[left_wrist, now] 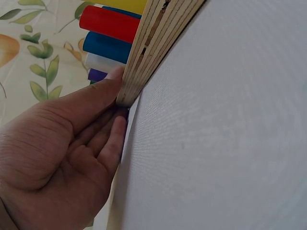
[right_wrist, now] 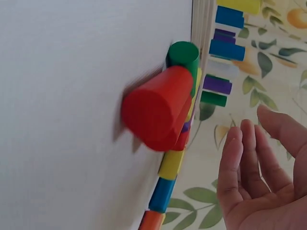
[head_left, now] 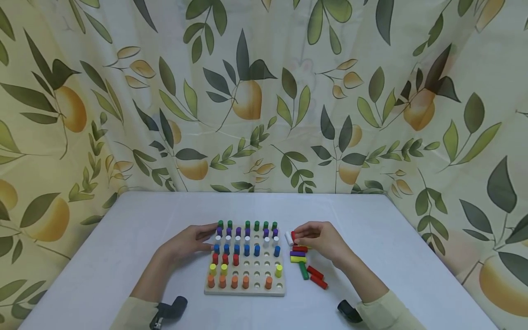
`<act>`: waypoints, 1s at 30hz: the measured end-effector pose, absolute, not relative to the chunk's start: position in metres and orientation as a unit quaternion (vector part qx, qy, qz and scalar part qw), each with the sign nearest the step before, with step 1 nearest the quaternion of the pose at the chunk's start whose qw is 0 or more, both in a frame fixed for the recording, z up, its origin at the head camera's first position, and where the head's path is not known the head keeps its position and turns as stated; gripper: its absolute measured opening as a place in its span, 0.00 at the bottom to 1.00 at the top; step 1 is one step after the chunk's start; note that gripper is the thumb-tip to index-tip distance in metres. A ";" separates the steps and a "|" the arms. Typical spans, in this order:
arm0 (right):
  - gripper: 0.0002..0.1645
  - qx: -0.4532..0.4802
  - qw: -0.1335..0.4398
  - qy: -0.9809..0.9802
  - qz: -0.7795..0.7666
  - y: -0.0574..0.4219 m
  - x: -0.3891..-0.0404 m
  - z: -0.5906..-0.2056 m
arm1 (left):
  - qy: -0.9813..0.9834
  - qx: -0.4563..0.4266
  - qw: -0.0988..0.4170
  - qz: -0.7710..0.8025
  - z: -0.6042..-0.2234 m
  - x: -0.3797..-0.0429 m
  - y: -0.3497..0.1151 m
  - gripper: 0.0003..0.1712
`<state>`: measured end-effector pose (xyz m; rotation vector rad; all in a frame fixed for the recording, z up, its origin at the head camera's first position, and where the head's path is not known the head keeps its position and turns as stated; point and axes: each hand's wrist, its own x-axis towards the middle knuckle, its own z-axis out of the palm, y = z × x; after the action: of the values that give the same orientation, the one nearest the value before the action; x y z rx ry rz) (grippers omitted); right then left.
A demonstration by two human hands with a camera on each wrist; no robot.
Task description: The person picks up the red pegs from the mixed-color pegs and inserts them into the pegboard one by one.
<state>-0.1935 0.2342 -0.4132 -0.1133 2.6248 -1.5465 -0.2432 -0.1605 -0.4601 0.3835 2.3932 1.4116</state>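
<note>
The pegboard [head_left: 245, 290] lies flat on the white tabletop [head_left: 173, 206], its holes carrying rows of upright coloured pegs. From far to near run green [head_left: 256, 225], purple [head_left: 238, 230], white [head_left: 237, 239], blue [head_left: 246, 250], red [head_left: 225, 259], yellow [head_left: 224, 269] and orange [head_left: 234, 281]. The red row is filled only at its left, the yellow row has two pegs at the left and one at the far right, and each other row shows bare holes among its pegs.

The left hand [head_left: 187, 240] rests along the board's left edge, thumb and forefinger spread apart, the thumb tip touching the side. The right hand [head_left: 319, 238] hangs over the loose pegs just right of the board, palm down, thumb and fingers parted with a bare gap between them in its wrist view. By the fingertips lie a white peg [head_left: 289, 238] and a red one [head_left: 294, 236], partly covered; whether the fingers touch either is hard to tell. Nearer lie stacked red, purple and yellow pegs, then a green peg [head_left: 303, 270] and two more red ones. A blue peg [right_wrist: 162, 195] and a cut-off orange one [right_wrist: 151, 221] show only in the right wrist view.
</note>
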 end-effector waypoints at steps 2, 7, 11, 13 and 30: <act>0.12 -0.029 0.049 0.864 -0.501 0.237 -0.194 -0.414 | 0.840 0.136 0.168 0.498 -0.460 -0.243 -0.161 0.39; 0.13 -0.011 0.054 0.870 -0.491 0.243 -0.196 -0.417 | 0.837 0.135 0.168 0.502 -0.460 -0.243 -0.161 0.39; 0.13 -0.007 0.064 0.866 -0.495 0.247 -0.198 -0.422 | 0.837 0.135 0.169 0.502 -0.461 -0.244 -0.160 0.39; 0.13 -0.006 0.071 0.865 -0.497 0.248 -0.198 -0.424 | 0.836 0.133 0.170 0.504 -0.461 -0.243 -0.160 0.39; 0.11 -0.038 0.072 0.890 -0.448 0.246 -0.197 -0.430 | 0.840 0.139 0.167 0.497 -0.464 -0.246 -0.161 0.39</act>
<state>-0.1971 0.2465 -0.4302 -0.1136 2.6748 -1.3467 -0.2459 -0.1610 -0.4638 0.3943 2.3910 1.4128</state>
